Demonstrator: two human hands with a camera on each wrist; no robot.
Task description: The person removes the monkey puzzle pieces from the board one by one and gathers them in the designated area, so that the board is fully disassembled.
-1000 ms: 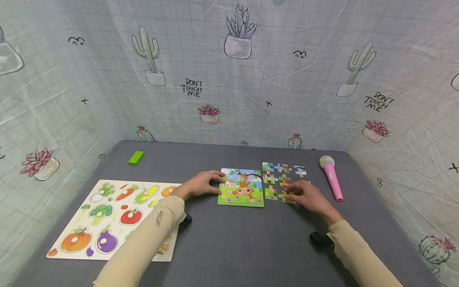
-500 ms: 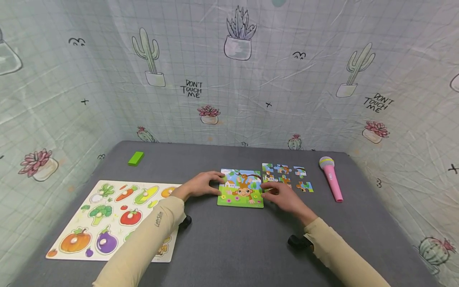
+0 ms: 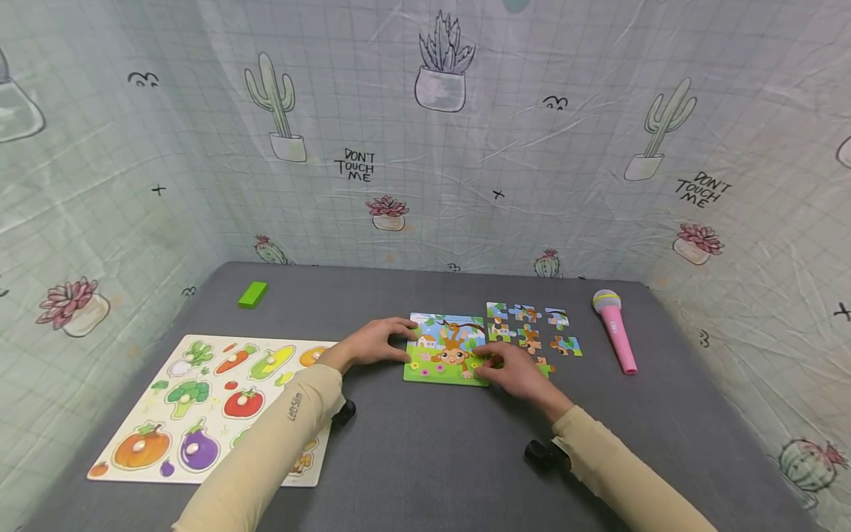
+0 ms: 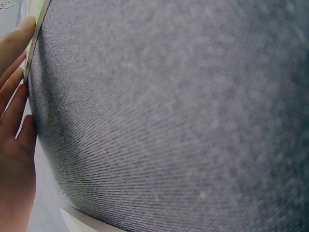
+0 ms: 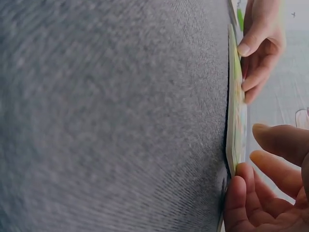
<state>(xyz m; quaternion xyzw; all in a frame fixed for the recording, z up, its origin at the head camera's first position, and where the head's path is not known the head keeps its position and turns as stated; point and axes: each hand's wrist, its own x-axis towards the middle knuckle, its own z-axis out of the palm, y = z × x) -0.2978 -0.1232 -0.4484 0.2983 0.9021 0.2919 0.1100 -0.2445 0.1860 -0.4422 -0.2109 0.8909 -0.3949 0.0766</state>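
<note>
In the head view a square puzzle board with a monkey picture lies flat on the table. My left hand rests at its left edge, thumb and fingers spread apart and touching it. My right hand is at the board's right side, thumb and forefinger reaching over its lower right corner. The right wrist view shows a gap between that thumb and forefinger with nothing in it; other fingertips touch the board's edge. Just right of the board lie several loose jigsaw pieces, some hidden behind my right hand.
A pink toy microphone lies at the right. On the left is a white vegetable peg puzzle, partly under my left forearm. A green block lies at the back left of the grey table. Patterned cloth walls stand behind and beside.
My right hand has moved left from the loose jigsaw pieces to the board's right edge, then slightly over its corner. The left hand and the board have stayed in place.
</note>
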